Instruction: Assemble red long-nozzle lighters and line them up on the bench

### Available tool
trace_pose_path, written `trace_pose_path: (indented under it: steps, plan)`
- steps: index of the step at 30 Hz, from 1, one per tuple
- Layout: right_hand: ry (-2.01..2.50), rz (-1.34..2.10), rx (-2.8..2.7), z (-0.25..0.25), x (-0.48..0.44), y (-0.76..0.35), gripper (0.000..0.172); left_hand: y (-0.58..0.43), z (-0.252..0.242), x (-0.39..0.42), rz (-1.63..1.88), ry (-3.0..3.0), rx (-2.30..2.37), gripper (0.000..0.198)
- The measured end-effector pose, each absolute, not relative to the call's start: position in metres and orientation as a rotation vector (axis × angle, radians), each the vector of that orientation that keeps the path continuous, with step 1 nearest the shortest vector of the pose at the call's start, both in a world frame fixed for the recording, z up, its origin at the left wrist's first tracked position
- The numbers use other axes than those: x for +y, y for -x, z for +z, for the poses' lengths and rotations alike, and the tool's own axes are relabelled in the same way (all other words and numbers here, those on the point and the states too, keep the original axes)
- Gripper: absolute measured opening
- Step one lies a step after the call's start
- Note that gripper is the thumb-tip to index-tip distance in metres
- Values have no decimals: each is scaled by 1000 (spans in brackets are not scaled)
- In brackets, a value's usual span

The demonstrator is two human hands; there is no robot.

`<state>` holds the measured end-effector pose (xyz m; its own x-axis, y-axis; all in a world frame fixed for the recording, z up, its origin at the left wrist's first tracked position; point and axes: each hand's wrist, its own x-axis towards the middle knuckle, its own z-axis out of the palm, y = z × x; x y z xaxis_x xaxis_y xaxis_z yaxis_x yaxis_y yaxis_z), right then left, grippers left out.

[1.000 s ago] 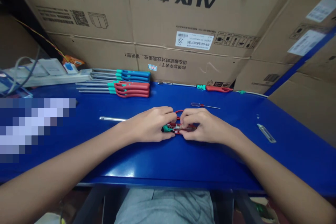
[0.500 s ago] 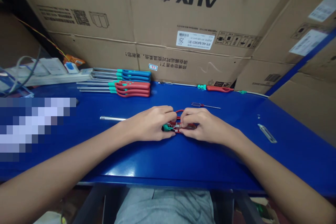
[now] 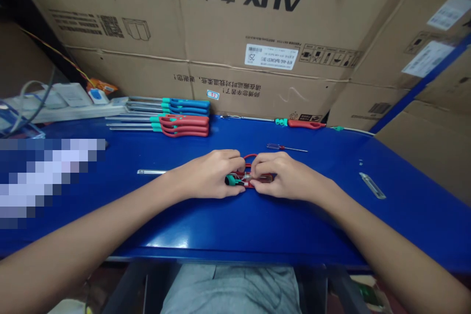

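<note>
An opened red stick lighter [image 3: 267,178] lies low over the table between my hands, its inner parts and thin wires exposed. My left hand [image 3: 211,174] is closed around its front end, beside a green trigger piece [image 3: 231,179]. From under that wrist the lighter's metal tube [image 3: 150,172] sticks out to the left. My right hand [image 3: 289,174] is closed at the handle, with thumb and fingertips pinching at the small parts inside. Those fingertips hide exactly which part they touch. Behind the fingers shows a red loop of the handle [image 3: 250,159].
Several red and blue stick lighters [image 3: 186,125] are stacked at the back left, by a power strip [image 3: 84,110]. A screwdriver [image 3: 287,147] lies behind my right hand. Another red lighter [image 3: 305,124] rests along the cardboard [image 3: 221,24]. A small clear tube [image 3: 372,186] lies right.
The visible end of the metal tube has tipped slightly downward and less of it shows. Both hands stay on the opened lighter, with only slight finger movement. The whole view has shifted a little.
</note>
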<state>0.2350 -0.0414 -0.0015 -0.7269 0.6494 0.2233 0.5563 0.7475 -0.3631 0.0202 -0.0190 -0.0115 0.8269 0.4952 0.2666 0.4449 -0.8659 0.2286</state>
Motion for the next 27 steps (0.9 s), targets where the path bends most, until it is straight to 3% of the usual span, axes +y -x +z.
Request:
trace_pose_path:
  steps: [27]
  plan:
    - [859, 372, -2636, -2, -42, -236, 16, -19, -12, -17, 472, -2895, 684, 18]
